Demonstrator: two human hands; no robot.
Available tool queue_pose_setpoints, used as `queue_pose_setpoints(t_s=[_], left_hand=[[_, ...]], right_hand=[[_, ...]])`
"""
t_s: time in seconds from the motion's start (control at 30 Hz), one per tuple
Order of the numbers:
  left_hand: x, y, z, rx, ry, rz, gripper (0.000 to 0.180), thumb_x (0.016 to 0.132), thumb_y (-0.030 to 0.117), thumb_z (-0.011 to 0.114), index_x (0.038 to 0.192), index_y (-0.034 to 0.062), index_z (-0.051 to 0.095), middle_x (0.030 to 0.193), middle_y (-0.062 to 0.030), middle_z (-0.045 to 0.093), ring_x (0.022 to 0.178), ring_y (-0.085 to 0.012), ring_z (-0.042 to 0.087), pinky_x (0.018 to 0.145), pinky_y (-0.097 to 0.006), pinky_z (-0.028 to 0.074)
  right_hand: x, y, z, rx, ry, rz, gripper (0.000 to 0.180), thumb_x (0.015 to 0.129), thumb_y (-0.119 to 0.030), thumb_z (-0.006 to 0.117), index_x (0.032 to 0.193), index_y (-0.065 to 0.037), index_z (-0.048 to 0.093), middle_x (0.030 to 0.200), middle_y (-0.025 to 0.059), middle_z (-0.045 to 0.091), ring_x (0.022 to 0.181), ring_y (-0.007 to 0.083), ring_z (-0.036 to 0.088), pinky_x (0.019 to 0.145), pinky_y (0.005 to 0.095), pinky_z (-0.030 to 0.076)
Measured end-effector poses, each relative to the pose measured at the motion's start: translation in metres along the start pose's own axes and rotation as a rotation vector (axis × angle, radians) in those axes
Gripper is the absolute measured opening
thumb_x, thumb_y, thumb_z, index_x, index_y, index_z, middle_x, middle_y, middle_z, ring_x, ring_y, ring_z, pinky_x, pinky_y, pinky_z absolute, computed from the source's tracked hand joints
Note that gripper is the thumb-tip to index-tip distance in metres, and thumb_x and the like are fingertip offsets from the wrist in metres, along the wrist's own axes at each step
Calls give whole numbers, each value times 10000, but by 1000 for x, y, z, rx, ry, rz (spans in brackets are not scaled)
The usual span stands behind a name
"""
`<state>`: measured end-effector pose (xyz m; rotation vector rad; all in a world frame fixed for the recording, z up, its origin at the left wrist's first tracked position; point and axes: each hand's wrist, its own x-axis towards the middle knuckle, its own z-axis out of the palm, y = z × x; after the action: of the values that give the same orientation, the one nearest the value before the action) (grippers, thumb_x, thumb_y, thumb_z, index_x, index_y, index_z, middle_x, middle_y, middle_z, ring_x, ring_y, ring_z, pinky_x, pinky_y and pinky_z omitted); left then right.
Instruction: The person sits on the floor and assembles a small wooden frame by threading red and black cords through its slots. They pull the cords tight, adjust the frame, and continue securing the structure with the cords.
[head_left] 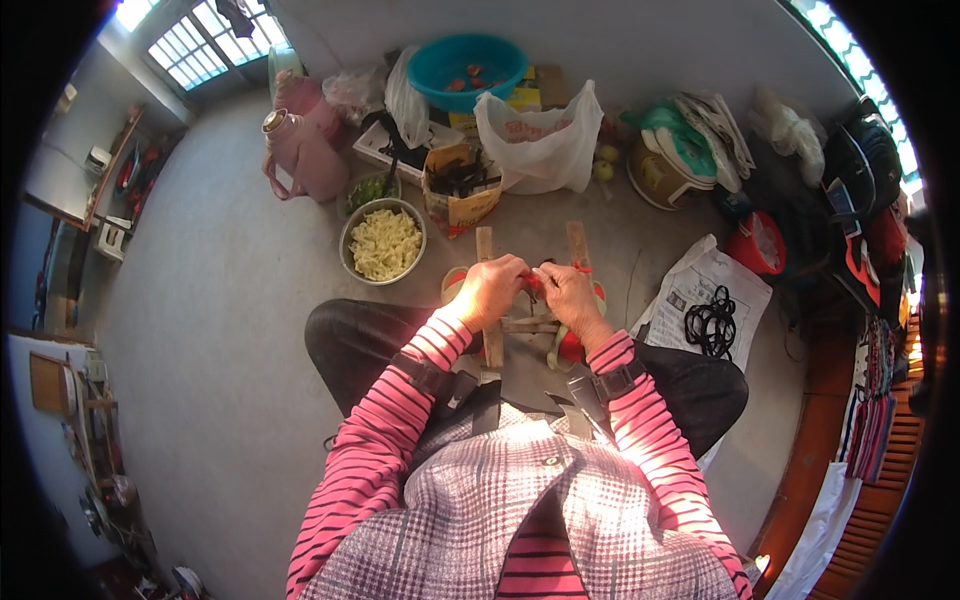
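My left hand [490, 290] and my right hand [572, 298] meet in front of my knees, fingers pinched close together. Between the fingertips is a small red strand [534, 286], perhaps cord or thread; the fingers hide most of it. Under my hands stands a wooden frame with a left slat [485, 243] and a right slat [577, 243], joined by a crossbar [530, 326]. A bit of red is tied around the right slat. Round red and pale pieces show beside the frame, partly covered by my hands.
A steel bowl [420, 252] of pale yellow chopped food sits ahead left, near pink jugs [318, 160]. Farther off are a paper bag [447, 205], a white plastic bag [545, 150] and a teal basin [440, 60]. Black cord loops [712, 320] lie on newspaper [700, 275] at right.
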<state>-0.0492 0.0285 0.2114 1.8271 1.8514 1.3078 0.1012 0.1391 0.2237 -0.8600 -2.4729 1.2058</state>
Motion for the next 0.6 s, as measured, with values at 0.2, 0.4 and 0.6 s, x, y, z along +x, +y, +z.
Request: queue_pose_setpoints(t_s=[0.2,0.4,0.6], left_hand=[[-3,8,14,403,110,230,196,754,50,614,945,42,572,908,-79,603,778,-236,636,588,-341,526],[-4,13,17,336,125,191,199,737,29,636,927,50,583,922,-69,593,809,-241,645,606,-336,535],[-2,24,17,144,76,78,239,717,-49,650,919,65,589,965,-75,585,834,-274,642,649,-352,535]], right_hand=[[4,0,-3,305,-123,262,401,993,-309,502,745,-17,619,631,58,613,533,160,553,511,308,417],[0,3,3,847,-101,478,339,978,-314,541,732,-95,619,592,-20,549,448,78,457,405,225,323],[3,17,6,1015,-64,456,235,921,-199,582,706,-102,579,582,-6,531,412,84,436,370,242,306]])
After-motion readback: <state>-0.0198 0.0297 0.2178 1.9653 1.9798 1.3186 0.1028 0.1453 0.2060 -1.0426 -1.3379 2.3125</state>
